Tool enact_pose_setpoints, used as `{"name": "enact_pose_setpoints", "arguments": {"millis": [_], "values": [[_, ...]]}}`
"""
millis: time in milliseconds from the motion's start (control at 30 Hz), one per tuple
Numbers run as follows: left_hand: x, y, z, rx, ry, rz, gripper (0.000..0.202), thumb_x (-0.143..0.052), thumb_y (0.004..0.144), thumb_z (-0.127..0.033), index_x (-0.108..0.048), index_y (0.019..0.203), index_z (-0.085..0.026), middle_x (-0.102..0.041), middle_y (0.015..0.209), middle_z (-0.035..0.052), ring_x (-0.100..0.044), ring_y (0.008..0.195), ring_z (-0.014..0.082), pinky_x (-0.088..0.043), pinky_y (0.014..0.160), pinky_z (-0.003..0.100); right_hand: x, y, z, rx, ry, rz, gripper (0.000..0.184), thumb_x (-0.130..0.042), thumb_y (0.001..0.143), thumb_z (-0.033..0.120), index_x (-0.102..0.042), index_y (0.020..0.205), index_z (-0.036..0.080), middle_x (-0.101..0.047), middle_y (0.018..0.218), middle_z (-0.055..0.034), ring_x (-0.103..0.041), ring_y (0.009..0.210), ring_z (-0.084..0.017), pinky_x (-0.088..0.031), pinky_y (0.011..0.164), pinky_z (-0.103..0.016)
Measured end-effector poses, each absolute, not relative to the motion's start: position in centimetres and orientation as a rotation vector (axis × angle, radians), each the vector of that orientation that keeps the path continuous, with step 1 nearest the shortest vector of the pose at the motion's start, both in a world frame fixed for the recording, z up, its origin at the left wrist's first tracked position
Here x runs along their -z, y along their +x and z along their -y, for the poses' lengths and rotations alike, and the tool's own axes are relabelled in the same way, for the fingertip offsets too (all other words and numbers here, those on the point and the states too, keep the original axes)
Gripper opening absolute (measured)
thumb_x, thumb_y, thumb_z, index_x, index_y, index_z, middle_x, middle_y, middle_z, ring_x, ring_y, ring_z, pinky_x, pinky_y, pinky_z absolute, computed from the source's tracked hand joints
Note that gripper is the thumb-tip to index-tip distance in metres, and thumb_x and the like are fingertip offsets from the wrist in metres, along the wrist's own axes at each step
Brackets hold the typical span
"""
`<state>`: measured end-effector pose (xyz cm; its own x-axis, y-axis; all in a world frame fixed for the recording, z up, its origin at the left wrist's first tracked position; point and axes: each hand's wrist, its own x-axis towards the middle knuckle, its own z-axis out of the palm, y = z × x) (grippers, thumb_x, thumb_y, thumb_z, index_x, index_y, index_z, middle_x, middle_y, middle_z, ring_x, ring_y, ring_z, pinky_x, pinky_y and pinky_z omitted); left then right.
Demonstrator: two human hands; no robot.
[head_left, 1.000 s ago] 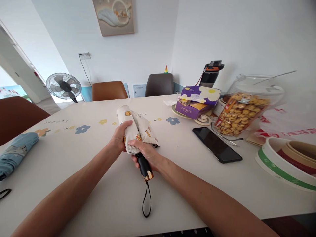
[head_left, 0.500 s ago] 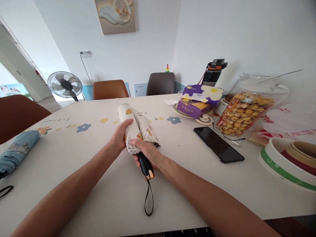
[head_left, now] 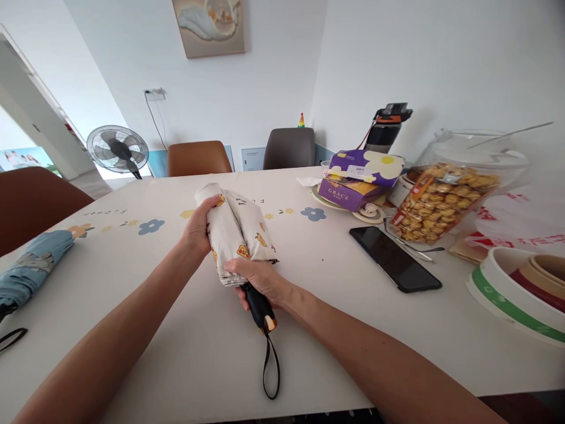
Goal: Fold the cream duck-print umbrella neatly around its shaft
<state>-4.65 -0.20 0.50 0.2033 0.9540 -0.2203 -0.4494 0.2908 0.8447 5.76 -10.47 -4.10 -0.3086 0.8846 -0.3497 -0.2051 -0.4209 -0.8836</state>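
A folded white umbrella (head_left: 241, 232) with small yellow and orange prints lies in both my hands above the table's middle. My left hand (head_left: 199, 227) wraps the far left side of its cloth, thumb on top. Around the near end of the cloth and the top of the black handle, my right hand (head_left: 258, 277) is closed, thumb pressing the fabric. A black wrist strap hangs from the handle's copper-coloured end toward me. One flap of cloth stands out on the right side. At the far left of the table lies a blue folded umbrella (head_left: 37, 265), apart from my hands.
On the right of the white table (head_left: 185, 371) lie a black phone (head_left: 395, 259) and rolls of tape (head_left: 516, 294). Behind them stand a jar of snacks (head_left: 445, 200), purple boxes (head_left: 348, 191) and a dark bottle (head_left: 384, 132). Chairs (head_left: 198, 158) and a fan (head_left: 118, 148) are beyond.
My left hand has moved left and a little farther away, drawing the white cloth wider. The umbrella's handle has shifted slightly toward me. My right hand keeps its hold.
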Motion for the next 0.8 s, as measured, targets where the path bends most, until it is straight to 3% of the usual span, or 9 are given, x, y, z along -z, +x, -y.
{"name": "enact_pose_setpoints", "arguments": {"millis": [333, 533, 800], "values": [[-1.0, -6.1, -1.3, -1.200, 0.718, -0.884, 0.031, -0.069, 0.063, -0.031, -0.062, 0.087, -0.012, -0.064, 0.069, 0.0059, -0.065, 0.068, 0.0218, -0.056, 0.069, 0.031, 4.0, 6.0, 10.8, -1.959, -1.091, 1.028, 0.026, -0.061, 0.071, 0.040, -0.049, 0.069, 0.017, -0.048, 0.044, 0.0032, -0.043, 0.033, -0.010, -0.040, 0.033, -0.022], [-1.0, -6.4, -1.5, -1.225, 0.675, -0.876, 0.031, -0.067, 0.064, -0.040, -0.060, 0.082, -0.015, -0.060, 0.062, 0.0042, -0.064, 0.066, 0.0210, -0.056, 0.065, 0.030, 3.9, 6.1, 11.0, -2.019, -0.913, 1.009, 0.025, -0.059, 0.072, 0.038, -0.046, 0.068, 0.017, -0.043, 0.042, 0.0054, -0.037, 0.033, -0.007, -0.037, 0.032, -0.019], [-1.4, -6.5, -1.2, -1.237, 0.736, -0.910, 0.028, -0.067, 0.062, -0.037, -0.058, 0.078, -0.016, -0.060, 0.062, 0.0034, -0.063, 0.065, 0.0206, -0.056, 0.061, 0.030, 4.2, 6.0, 10.8, -2.063, -0.893, 1.041, 0.027, -0.057, 0.073, 0.040, -0.045, 0.067, 0.017, -0.045, 0.042, 0.0048, -0.038, 0.032, -0.008, -0.036, 0.031, -0.020]]}}
